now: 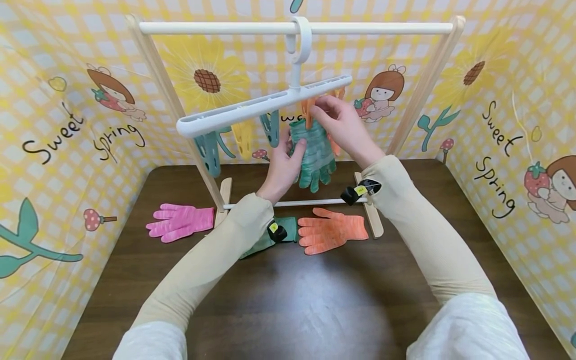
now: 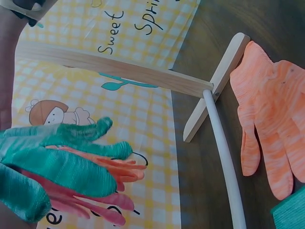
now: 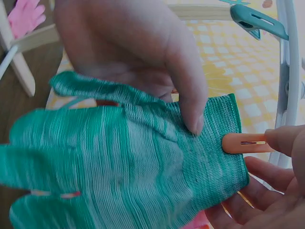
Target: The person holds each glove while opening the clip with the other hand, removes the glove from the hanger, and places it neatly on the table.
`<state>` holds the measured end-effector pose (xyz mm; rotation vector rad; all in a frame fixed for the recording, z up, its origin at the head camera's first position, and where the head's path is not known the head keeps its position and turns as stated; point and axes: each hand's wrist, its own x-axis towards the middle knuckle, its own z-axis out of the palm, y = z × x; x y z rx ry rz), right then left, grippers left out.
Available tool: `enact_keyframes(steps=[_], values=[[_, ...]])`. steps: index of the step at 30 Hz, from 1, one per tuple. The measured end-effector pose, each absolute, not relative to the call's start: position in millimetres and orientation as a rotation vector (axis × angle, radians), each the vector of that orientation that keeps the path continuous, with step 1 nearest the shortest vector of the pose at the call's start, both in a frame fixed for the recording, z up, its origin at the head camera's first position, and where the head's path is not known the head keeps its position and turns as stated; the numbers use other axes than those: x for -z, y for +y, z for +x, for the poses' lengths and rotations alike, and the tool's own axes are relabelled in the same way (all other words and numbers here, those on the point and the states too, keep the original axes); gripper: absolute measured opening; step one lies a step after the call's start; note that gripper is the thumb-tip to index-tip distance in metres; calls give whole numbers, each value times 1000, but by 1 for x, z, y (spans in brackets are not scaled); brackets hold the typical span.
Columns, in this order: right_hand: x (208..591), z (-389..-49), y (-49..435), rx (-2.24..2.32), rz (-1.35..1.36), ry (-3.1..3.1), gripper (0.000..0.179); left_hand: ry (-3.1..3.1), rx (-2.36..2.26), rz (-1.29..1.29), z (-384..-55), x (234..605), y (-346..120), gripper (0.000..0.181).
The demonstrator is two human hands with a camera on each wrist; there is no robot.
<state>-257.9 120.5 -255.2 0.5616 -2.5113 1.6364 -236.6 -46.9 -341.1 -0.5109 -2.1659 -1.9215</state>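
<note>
A green knit glove (image 1: 314, 155) hangs fingers down under the white hanger (image 1: 234, 111). My left hand (image 1: 284, 165) pinches its side near the cuff, thumb on the front, as the right wrist view shows. My right hand (image 1: 343, 125) pinches the top end of an orange clothespin (image 3: 245, 142). The clothespin's lower end lies over the glove's cuff. Behind the green glove, an orange glove (image 2: 125, 167) and a pink glove (image 2: 102, 202) hang in the left wrist view; their cuffs are hidden there.
The hanger hooks on a wooden rack's rail (image 1: 216, 28), its left end tilted low. Teal clothespins (image 1: 208, 154) and a yellow clothespin (image 1: 243, 139) dangle from it. On the table lie a pink glove (image 1: 182, 222), an orange glove (image 1: 332, 231) and a green glove (image 1: 288, 229), partly behind my left arm.
</note>
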Motion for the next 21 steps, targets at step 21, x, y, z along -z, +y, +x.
enact_keyframes(steps=[21], values=[[263, -263, 111, -2199, 330, -2109, 34, -2059, 1984, -647, -232, 343, -52, 31]])
